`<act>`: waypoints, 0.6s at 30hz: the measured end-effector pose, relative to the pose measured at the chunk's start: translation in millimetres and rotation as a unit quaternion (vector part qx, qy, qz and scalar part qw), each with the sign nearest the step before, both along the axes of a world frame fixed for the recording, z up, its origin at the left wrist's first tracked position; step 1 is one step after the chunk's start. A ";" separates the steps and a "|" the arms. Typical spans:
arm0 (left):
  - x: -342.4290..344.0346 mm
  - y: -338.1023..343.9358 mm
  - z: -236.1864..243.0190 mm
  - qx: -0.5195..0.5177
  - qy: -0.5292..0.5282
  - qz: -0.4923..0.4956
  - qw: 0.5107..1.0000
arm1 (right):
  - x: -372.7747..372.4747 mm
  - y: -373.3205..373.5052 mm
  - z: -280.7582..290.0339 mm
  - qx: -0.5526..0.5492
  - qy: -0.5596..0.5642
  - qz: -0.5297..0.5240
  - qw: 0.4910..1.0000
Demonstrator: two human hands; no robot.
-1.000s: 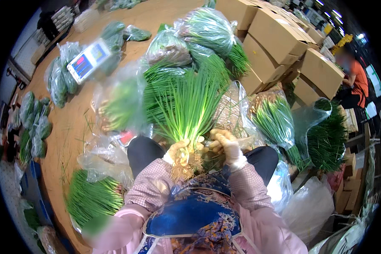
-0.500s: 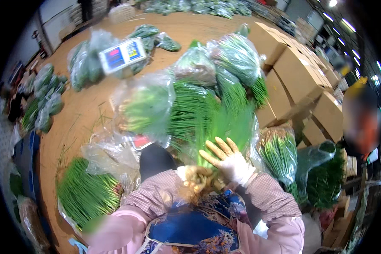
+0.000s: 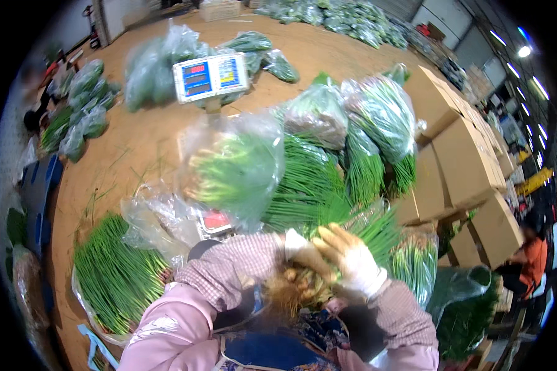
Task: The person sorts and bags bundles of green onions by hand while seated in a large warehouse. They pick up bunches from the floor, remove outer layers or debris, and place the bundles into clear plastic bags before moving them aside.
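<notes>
A bunch of green onions (image 3: 294,285) lies across my lap, its pale root ends toward me and its green leaves pointing away. My left hand (image 3: 312,258), in a worn, yellowish work glove, is closed over the stems just beyond the roots. Against the same bunch, my right hand (image 3: 353,261), gloved alike, has its fingers together and bent over the stems beside the left hand. The grip is partly hidden and slightly blurred. Beyond the hands lie more loose green onions (image 3: 303,179) and a clear plastic bag of green onions (image 3: 235,173).
A scale display (image 3: 210,77) stands ahead. At left are a pile of green onions (image 3: 117,269) and a blue pallet (image 3: 40,198). Cardboard boxes (image 3: 467,161) are stacked at right, near bagged green onions (image 3: 414,263) and a person in orange (image 3: 532,260).
My right hand has gone from spread fingers above the bunch to fingers together against it. My left hand has shifted up and right on the stems. The view has turned left.
</notes>
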State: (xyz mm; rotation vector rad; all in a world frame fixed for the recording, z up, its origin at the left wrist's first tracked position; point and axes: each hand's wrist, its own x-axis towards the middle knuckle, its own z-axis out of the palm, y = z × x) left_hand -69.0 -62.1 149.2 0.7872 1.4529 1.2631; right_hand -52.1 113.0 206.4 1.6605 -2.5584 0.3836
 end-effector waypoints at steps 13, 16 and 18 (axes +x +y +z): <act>-36.1 -75.0 4.4 -0.173 0.512 0.610 0.579 | -108.2 12.2 -59.0 0.047 -0.002 -0.150 0.988; -53.7 -86.3 -44.7 -0.299 0.473 0.619 0.551 | -147.4 -4.0 -74.0 0.151 0.050 -0.180 0.971; -71.9 -98.9 -74.7 -0.359 0.479 0.599 0.532 | -169.3 -25.0 -72.5 0.238 0.065 -0.174 0.953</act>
